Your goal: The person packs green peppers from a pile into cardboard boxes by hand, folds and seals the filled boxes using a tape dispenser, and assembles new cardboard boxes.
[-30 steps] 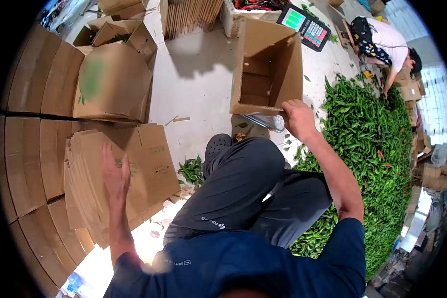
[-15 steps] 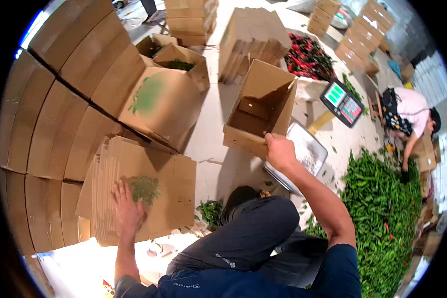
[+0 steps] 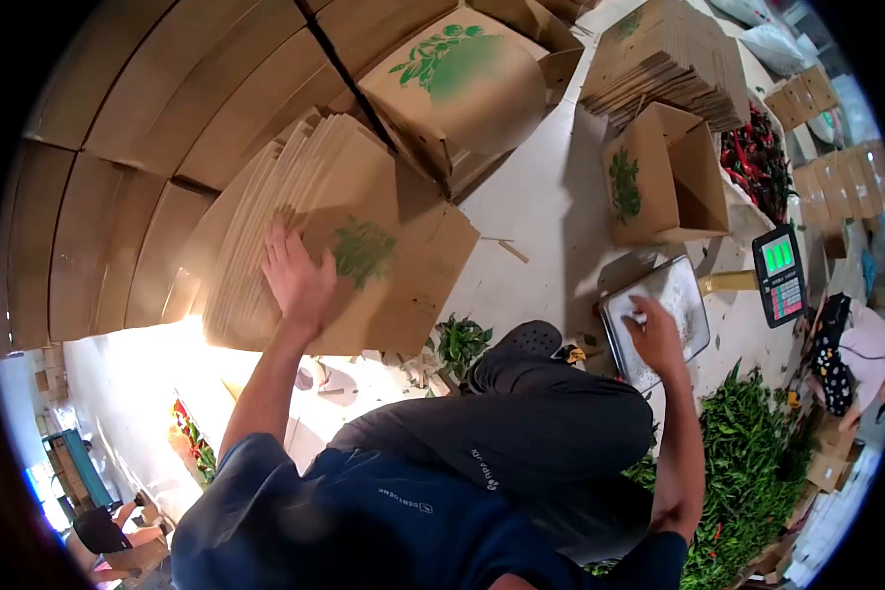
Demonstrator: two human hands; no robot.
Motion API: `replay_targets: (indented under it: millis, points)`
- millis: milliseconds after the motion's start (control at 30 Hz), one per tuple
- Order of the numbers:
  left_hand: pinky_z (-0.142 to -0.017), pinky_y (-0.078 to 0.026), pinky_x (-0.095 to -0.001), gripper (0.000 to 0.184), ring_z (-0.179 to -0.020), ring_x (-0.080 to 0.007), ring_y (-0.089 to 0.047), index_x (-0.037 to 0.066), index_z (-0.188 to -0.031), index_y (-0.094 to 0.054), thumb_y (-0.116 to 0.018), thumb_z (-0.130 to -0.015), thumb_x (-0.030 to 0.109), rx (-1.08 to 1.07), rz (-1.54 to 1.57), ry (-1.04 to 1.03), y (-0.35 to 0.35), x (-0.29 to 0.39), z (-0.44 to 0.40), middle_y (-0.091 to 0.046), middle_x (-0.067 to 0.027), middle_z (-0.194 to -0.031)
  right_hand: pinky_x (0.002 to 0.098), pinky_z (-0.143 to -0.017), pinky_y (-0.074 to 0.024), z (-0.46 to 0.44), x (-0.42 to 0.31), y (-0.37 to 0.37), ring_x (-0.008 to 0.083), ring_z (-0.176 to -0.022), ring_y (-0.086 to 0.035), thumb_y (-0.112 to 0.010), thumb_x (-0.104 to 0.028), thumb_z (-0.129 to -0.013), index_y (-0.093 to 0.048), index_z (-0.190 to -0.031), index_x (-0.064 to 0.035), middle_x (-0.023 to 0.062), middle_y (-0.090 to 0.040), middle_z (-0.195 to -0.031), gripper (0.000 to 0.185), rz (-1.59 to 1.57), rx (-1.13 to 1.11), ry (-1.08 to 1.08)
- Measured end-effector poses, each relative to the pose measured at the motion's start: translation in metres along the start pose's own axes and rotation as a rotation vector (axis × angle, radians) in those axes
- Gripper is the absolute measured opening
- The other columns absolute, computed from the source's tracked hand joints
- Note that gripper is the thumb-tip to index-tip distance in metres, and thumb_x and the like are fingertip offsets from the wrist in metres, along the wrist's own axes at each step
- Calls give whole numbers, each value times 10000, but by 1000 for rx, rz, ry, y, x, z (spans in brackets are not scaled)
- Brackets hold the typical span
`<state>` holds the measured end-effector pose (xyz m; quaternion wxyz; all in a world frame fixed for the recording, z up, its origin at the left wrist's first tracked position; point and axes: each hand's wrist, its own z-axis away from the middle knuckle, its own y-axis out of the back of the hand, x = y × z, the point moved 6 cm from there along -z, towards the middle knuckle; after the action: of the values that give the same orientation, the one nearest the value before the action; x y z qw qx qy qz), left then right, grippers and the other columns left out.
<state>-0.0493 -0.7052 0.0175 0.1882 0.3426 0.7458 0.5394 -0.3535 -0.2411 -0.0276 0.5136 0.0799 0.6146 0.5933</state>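
Observation:
My left hand (image 3: 300,275) lies with its fingers stretched out on the top sheet of a leaning stack of flattened cardboard boxes (image 3: 408,265), beside a green leaf print. My right hand (image 3: 656,336) is over the metal platform of a weighing scale (image 3: 680,295), its thumb and fingers apart and nothing visible in them. Just beyond it an open cardboard box (image 3: 639,226) is on the floor, its opening toward the right. The scale's display (image 3: 778,275) glows green.
Stacked cartons (image 3: 98,236) form a wall at left. A printed carton (image 3: 452,88) and a pile of flat cardboard (image 3: 664,59) stand ahead. Red chillies (image 3: 755,162) and a heap of green chillies (image 3: 747,472) lie to the right. A person (image 3: 860,354) bends at far right, another (image 3: 108,536) at lower left.
My right hand has let go of the open box and drawn back over the scale. The box now stands farther off, turned to show a leaf print. The view has swung left.

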Motion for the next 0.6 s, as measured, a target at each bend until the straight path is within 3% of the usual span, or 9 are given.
replay_targets:
  millis: [133,200,300,400,500,600]
  points:
    - [-1139,-275,-531,484,-1443,-400,-299,10,-1193,-596,-722,-787,241,-43,7,92,-9,-16,-8,-369,-198,-1534,421,-820,-537,62,9,-2,342,-915,-678,-723,-139,-846,-647,-1193,-6,203,-681,-1082,379,-86,-39,-112]
    - [-1156,-252,-544,454,-1463,-404,-257,16,-1169,-619,-728,-803,261,-110,75,178,-9,-19,-18,-363,-206,-1541,392,-767,-550,81,-2,14,322,-890,-680,-731,-81,-854,-644,-1214,-8,195,-693,-1075,377,-36,41,-102]
    - [-1101,-353,-506,422,-1384,-394,-400,-5,-1118,-635,-702,-819,286,-174,-72,165,-1,-9,-30,-387,-218,-1524,376,-761,-552,105,-9,27,301,-864,-678,-731,-79,-874,-645,-1220,-4,197,-698,-1054,364,-97,128,-182]
    - [-985,-443,-490,346,-1249,-379,-526,11,-1029,-653,-710,-801,265,-173,254,-27,6,19,-25,-539,-228,-1364,370,-760,-552,114,-13,34,296,-866,-679,-724,-92,-890,-644,-1223,-4,199,-698,-1046,354,-100,184,-170]
    - [-901,-487,-446,337,-1058,-382,-630,-10,-1037,-653,-696,-832,253,-581,354,55,-10,48,-22,-650,-226,-1184,379,-781,-552,115,-8,33,324,-911,-690,-708,-114,-904,-644,-1220,-9,211,-696,-1082,339,-47,168,-150]
    - [-846,-502,-422,368,-947,-350,-663,-26,-1090,-640,-688,-856,254,-667,689,-105,-35,44,-32,-702,-190,-1015,397,-805,-549,115,-14,40,353,-930,-689,-705,-127,-901,-644,-1208,-11,213,-694,-1089,335,-20,173,-126]
